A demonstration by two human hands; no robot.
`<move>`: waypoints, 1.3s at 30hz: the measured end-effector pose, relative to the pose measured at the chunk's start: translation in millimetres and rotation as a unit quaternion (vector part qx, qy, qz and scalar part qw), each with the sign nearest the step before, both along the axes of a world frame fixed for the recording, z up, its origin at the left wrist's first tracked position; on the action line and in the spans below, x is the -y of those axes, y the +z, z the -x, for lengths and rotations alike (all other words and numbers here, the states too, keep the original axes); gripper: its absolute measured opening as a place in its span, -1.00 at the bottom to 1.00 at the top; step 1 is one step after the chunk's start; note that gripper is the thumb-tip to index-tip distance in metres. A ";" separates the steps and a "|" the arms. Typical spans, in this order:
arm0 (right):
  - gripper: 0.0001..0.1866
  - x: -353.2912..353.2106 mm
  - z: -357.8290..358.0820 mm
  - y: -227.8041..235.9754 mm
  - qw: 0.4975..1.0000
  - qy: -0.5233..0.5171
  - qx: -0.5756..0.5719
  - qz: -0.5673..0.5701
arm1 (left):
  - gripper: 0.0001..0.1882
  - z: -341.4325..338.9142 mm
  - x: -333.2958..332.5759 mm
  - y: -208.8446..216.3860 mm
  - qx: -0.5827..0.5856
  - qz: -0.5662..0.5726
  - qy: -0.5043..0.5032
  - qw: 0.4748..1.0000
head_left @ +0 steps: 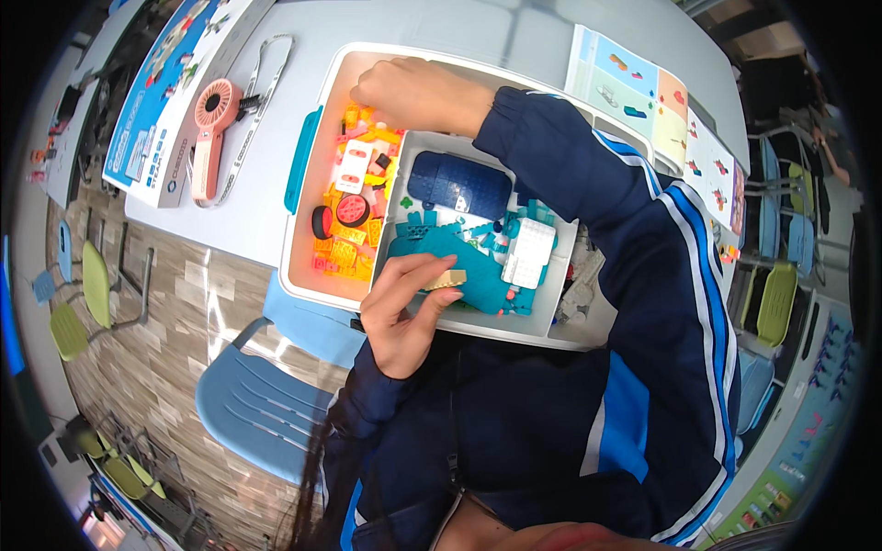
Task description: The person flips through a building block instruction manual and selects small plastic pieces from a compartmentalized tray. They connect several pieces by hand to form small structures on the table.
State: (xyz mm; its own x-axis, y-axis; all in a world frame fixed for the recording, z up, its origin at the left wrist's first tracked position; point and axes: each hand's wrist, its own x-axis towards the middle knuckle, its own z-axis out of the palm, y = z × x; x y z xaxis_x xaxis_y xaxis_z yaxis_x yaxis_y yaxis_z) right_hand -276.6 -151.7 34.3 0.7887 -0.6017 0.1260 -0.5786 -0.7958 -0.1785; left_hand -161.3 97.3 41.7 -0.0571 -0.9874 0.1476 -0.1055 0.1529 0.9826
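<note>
My left hand (402, 312) pinches a tan brick (445, 279) over the teal compartment; right hand (413, 92), grip curled, digs among orange pieces (354, 184) in the white sorting box (299, 248).

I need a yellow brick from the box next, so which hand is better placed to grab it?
Right, probably. The right hand is down in the compartment with the yellow bricks, while the left hand is pinching a tan brick over the teal pieces.
</note>
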 end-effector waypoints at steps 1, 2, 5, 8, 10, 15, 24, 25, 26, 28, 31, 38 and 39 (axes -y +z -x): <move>-0.81 -9.7 4.5 10.6 0.999 -0.001 0.038 -0.031 | -0.65 -2.5 0.8 -2.3 0.008 0.021 -0.004 1.000; -0.81 -18.6 12.7 19.4 0.995 -0.006 0.075 -0.063 | -0.65 -1.1 2.3 -1.0 -0.019 0.006 0.001 1.000; -0.73 -53.1 46.1 42.4 0.970 0.007 0.181 -0.164 | -0.67 1.4 1.6 -1.2 -0.108 -0.052 0.004 0.993; -0.66 -91.7 70.6 57.3 0.923 -0.020 0.247 -0.294 | -0.66 3.8 6.4 8.0 -0.155 -0.092 0.002 0.984; -0.68 -107.0 84.5 51.0 0.882 -0.025 0.295 -0.367 | -0.64 9.9 14.5 10.5 -0.158 -0.075 -0.002 0.985; -0.63 -127.6 94.6 51.7 0.798 -0.056 0.340 -0.495 | -0.68 11.9 28.2 18.2 -0.230 -0.102 -0.016 0.968; -0.55 -121.3 80.7 55.1 0.840 -0.031 0.317 -0.439 | -0.69 -11.0 -6.9 10.1 -0.271 -0.055 0.045 0.960; -0.54 -118.4 76.3 53.9 0.831 -0.028 0.329 -0.448 | -0.72 -13.6 -10.2 9.4 -0.252 -0.053 0.084 0.963; -0.54 -116.6 72.2 53.4 0.821 -0.026 0.342 -0.456 | -0.72 -16.1 -12.7 8.1 -0.255 -0.047 0.109 0.960; -0.56 -113.1 63.3 57.3 0.794 -0.012 0.345 -0.501 | -0.72 -22.4 -15.1 6.3 -0.258 -0.034 0.159 0.952; -0.59 -108.0 52.2 53.8 0.818 -0.005 0.345 -0.459 | -0.71 -32.0 -13.7 -1.0 -0.248 -0.053 0.159 0.954; -0.64 -29.8 51.7 35.8 0.985 -0.040 0.169 -0.006 | -0.75 -34.8 -12.4 -7.9 -0.131 -0.081 0.109 0.982; -0.65 -19.8 50.8 32.5 0.980 -0.054 0.177 -0.071 | -0.77 -34.9 -11.7 -6.6 -0.105 -0.072 0.105 0.986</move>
